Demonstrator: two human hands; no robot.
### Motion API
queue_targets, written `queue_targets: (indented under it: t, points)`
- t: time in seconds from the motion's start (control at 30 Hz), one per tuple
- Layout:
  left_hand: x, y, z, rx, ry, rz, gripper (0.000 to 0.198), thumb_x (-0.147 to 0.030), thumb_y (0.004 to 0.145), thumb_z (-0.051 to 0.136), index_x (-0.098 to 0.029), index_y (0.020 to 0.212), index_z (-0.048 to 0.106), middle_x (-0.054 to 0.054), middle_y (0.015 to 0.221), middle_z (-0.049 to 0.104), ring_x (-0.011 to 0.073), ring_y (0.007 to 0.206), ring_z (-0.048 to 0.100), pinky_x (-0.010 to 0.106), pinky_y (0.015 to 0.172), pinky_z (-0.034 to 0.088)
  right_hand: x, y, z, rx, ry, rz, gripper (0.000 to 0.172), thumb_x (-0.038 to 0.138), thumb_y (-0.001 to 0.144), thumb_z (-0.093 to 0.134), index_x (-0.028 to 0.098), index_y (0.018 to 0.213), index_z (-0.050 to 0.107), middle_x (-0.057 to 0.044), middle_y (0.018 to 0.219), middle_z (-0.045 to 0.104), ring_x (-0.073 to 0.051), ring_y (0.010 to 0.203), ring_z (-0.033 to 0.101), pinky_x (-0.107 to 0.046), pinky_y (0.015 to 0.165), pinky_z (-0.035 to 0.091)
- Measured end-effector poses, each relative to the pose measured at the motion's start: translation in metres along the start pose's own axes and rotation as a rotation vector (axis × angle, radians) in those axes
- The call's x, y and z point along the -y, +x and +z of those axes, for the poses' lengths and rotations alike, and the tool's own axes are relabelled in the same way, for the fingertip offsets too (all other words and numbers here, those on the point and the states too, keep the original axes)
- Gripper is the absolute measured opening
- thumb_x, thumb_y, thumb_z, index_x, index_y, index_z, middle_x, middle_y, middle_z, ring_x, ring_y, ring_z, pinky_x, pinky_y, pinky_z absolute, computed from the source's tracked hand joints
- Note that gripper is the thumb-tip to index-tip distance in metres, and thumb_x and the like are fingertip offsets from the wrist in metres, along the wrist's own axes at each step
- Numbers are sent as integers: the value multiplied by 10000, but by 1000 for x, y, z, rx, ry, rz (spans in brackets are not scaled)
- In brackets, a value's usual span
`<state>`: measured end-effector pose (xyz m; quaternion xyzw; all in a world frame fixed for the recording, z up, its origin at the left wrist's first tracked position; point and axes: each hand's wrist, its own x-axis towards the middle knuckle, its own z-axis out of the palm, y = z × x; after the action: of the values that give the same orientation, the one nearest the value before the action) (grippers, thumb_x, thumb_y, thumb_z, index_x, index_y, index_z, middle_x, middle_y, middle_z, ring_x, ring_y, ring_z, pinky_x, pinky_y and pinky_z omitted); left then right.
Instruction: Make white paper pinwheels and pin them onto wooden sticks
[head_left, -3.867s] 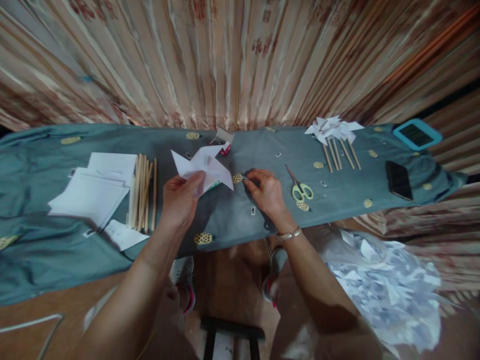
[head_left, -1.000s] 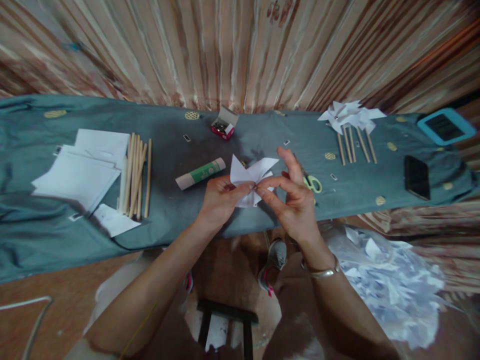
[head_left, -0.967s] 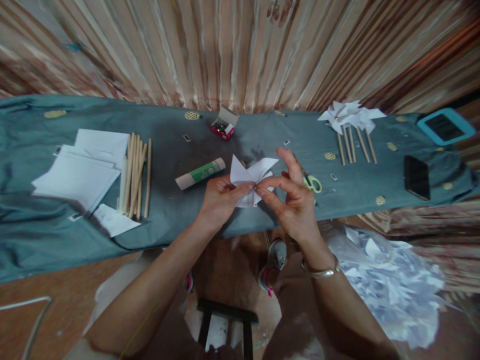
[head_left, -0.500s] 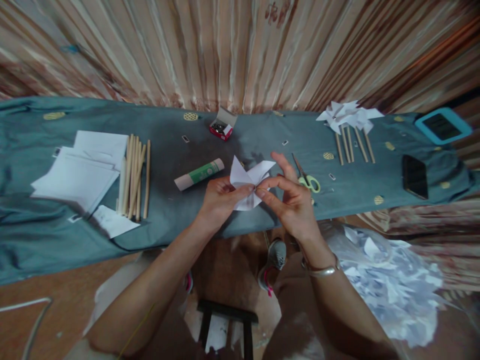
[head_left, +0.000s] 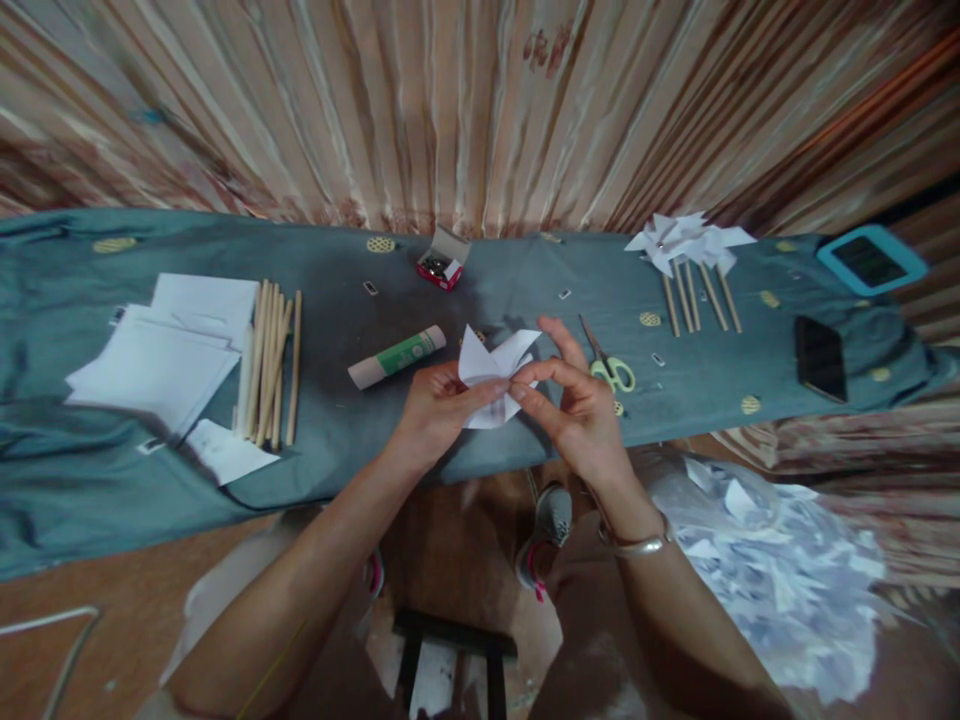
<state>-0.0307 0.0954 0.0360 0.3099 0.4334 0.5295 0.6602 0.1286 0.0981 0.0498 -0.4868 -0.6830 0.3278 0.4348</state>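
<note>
My left hand and my right hand both pinch a white folded paper pinwheel just above the near edge of the table covered in grey-green cloth. Thumbs and forefingers meet at the pinwheel's middle; whether something small sits between them I cannot make out. A green-labelled glue stick lies left of my left hand. Green-handled scissors lie just beyond my right hand. A small red open box stands at the back.
A stack of white paper sheets and several wooden sticks lie at the left. Finished pinwheels on sticks lie at the back right, beside a black phone and a blue-framed tablet. A bag of paper scraps sits on the floor.
3.9 s ago my left hand held the paper alone while my right picked at the cloth. Since one second ago both hands have stayed pinched on the pinwheel; only the view shifted slightly.
</note>
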Motion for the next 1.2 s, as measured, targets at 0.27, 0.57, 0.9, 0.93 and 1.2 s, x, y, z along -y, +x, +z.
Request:
queue_targets:
  t: [0.27, 0.57, 0.9, 0.93, 1.2]
  points:
    - [-1, 0, -2, 10, -11, -5, 324, -395, 526, 887, -167, 710, 748, 18, 691, 728, 118, 564, 600, 235, 551, 463, -7, -3, 12, -188, 118, 110, 490, 360, 675, 812, 246, 1102, 600, -103, 1484, 436, -271, 1385, 413, -503, 1132, 343]
    - [-1, -1, -1, 3, -32, -59, 368, -411, 500, 895, -148, 712, 747, 23, 656, 711, 104, 519, 565, 226, 511, 421, 5, -2, 17, -77, 624, 423, 703, 289, 614, 848, 285, 1222, 494, 37, 861, 741, -175, 747, 698, -339, 709, 598]
    - [-6, -4, 0, -33, 20, -50, 340, -414, 489, 888, -159, 659, 742, -3, 601, 690, 99, 505, 555, 218, 499, 423, 10, 0, 20, -108, 656, 459, 648, 261, 596, 853, 259, 1162, 538, 58, 771, 743, -154, 660, 686, -307, 660, 586]
    - [-5, -4, 0, -34, 38, -42, 334, -416, 499, 882, -159, 660, 742, -3, 598, 687, 102, 504, 555, 220, 496, 422, 9, 0, 20, -107, 653, 456, 644, 262, 599, 852, 258, 1162, 539, 55, 778, 744, -157, 668, 689, -311, 667, 586]
    - [0, -2, -3, -52, 83, -22, 325, -413, 524, 864, -162, 703, 761, 6, 611, 689, 116, 514, 559, 229, 496, 425, 5, -1, 19, -110, 639, 445, 606, 270, 602, 853, 263, 1135, 566, 54, 785, 745, -153, 672, 684, -316, 678, 582]
